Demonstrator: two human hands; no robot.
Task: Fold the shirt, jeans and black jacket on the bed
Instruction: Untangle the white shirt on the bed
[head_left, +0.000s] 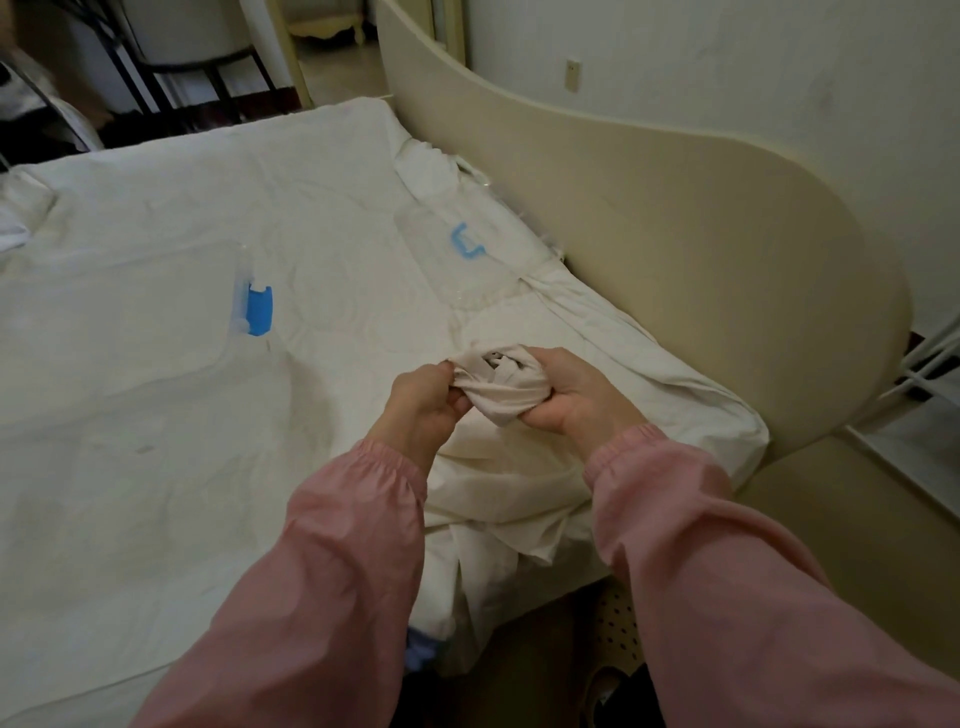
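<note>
Above bed (156, 415): left hand (423, 405), right hand (576, 395) grip bunched cloth (498, 387).

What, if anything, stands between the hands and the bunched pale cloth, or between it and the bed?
Nothing visible does. The left hand and right hand grip the bunched cloth directly over the bed; the nearest blue clip lies well to its left.

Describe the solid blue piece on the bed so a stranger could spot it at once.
Start at the white bed, cream headboard on its right. On it, left of and beyond the left hand and right hand gripping a bunched cloth, lies the blue piece. It is a filled, bright block; the other blue mark, near the headboard, is a paler open bracket.
</note>
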